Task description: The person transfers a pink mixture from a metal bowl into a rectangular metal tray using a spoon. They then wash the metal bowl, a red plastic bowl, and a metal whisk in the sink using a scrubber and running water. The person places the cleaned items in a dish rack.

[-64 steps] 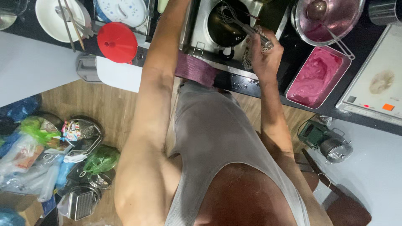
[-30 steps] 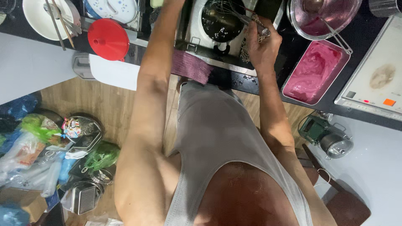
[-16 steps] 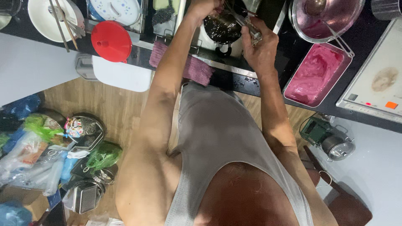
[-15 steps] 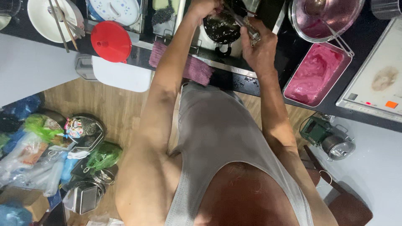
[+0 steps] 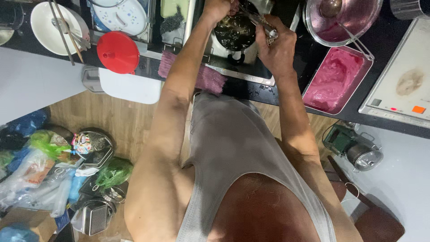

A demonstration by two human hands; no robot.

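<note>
A small dark pan (image 5: 234, 32) of hot oil sits on a stove burner at the top middle. My right hand (image 5: 277, 48) grips metal tongs (image 5: 255, 19) whose tips reach over the pan. My left hand (image 5: 220, 8) is at the pan's upper left rim, fingers closed; what it holds is hidden at the frame's edge. A metal tray of pink batter (image 5: 337, 79) lies to the right of the stove, with a metal bowl (image 5: 345, 18) of pink mixture and a strainer above it.
A red funnel (image 5: 118, 52), a white plate with chopsticks (image 5: 54, 28) and a patterned plate (image 5: 120, 14) stand on the dark counter at left. A pink cloth (image 5: 206, 77) hangs off the counter edge. Bags and metal tins (image 5: 67, 166) clutter the wooden floor.
My left arm has swung right from the counter's far side to the pan's rim. My right hand with the tongs stays over the pan.
</note>
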